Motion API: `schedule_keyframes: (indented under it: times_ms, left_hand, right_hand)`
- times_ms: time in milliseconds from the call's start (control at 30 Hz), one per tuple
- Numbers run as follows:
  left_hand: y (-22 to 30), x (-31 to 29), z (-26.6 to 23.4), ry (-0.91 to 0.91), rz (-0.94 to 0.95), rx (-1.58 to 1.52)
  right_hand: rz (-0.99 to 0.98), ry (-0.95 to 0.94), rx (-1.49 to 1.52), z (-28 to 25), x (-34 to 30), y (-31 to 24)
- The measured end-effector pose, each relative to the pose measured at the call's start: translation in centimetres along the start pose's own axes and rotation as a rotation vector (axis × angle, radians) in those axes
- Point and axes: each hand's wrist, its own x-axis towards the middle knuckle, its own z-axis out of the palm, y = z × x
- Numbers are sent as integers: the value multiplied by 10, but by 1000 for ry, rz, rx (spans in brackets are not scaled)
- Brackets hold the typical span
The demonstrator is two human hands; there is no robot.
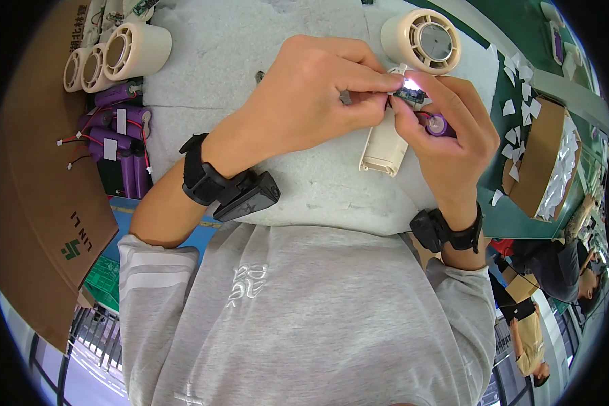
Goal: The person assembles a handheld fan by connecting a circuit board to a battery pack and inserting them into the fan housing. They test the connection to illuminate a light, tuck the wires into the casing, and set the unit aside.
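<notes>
A small green circuit board (410, 94) with a bright white light on it is between my hands. My right hand (457, 125) grips it between thumb and forefinger. A purple battery cell (440, 126) with a reddish wire shows beside the right fingers. My left hand (318, 88) reaches across from the left, fingertips pinched together against the board's left end; what they pinch is hidden. Below the fingers lies an open cream handle shell (381, 150), partly covered by the hands. A round cream fan head (420, 40) with a silver centre is just beyond.
Several cream fan heads (139, 51) and purple battery cells (118, 143) with wires sit at the left. A large cardboard box (40, 189) borders that side. White paper pieces (509, 108) and an open carton (536, 155) are at right. Two people (531, 338) are farther off.
</notes>
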Motion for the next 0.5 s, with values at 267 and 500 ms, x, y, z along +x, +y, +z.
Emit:
schedule_keyframes:
  times_ms: [267,500]
  left_hand:
    - [8,0,11,53,-88,-107]
    - [11,-2,22,48,-91,40]
  right_hand:
    - [124,-41,71,-3,3,-3]
    - [178,-55,68,-5,1,-7]
